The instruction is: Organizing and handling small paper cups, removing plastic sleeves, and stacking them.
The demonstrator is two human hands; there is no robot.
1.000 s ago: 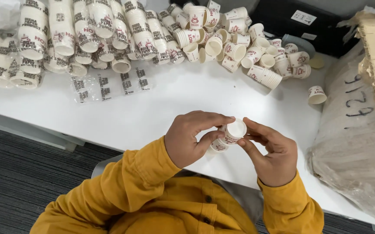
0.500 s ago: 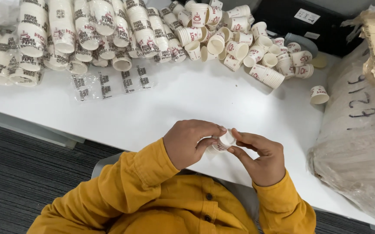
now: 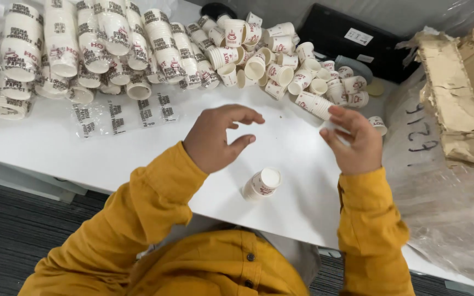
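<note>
A short stack of small white paper cups (image 3: pixel 261 183) with red print stands upside down on the white table (image 3: pixel 138 159), near its front edge, between my two arms. My left hand (image 3: pixel 217 137) hovers just above and to the left of it, fingers curled apart and holding nothing. My right hand (image 3: pixel 352 140) is stretched further back and to the right. Its fingertips are at the edge of a heap of loose paper cups (image 3: pixel 280 60), right by a lying stack of cups (image 3: pixel 316 104). Nothing shows in that hand. Both arms wear mustard yellow sleeves.
Long stacks of cups in clear plastic sleeves (image 3: pixel 83 44) lie along the back left. Flat empty plastic wrappers (image 3: pixel 122 112) lie in front of them. A black box (image 3: pixel 346 38) sits at the back right. A plastic-wrapped bundle (image 3: pixel 445 175) and torn cardboard (image 3: pixel 456 98) crowd the right side.
My hands were together near my chest, holding a cup. The cup stack now stands on the table, and both hands have let go and moved apart, the right one towards the loose cups.
</note>
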